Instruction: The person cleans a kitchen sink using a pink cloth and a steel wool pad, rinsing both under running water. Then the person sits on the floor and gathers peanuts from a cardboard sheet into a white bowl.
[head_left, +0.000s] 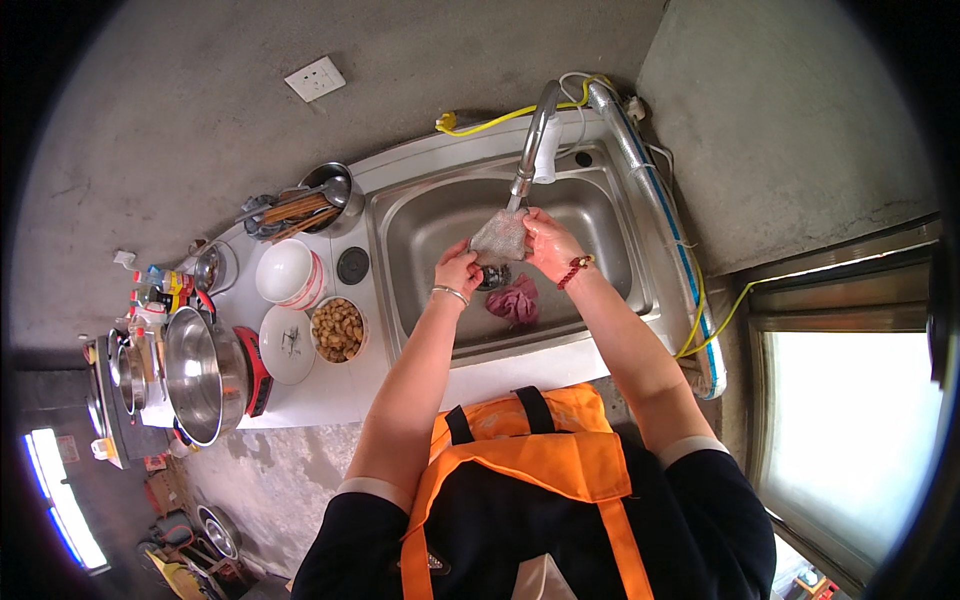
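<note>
Both my hands hold a greyish mesh scrubbing cloth (499, 237) spread out beneath the spout of a chrome faucet (535, 139). My left hand (458, 267) pinches its lower left edge. On the right side, my right hand (551, 241) grips the other edge, and its skin looks wet. Water seems to run from the spout onto the cloth. Below lies the stainless steel sink (420, 225), where a crumpled dusky-pink rag (514, 300) rests on the bottom. Beside the rag sits a dark drain strainer (493, 277), partly covered by the cloth and my left hand.
Left of the sink stand a bowl of brown food pieces (339, 330), a white plate (287, 345), stacked bowls (285, 272) and a steel pot with chopsticks (346, 210). Farther left is a large steel pan (196, 375). A foil-wrapped pipe (652, 180) and yellow cable (495, 126) edge the sink.
</note>
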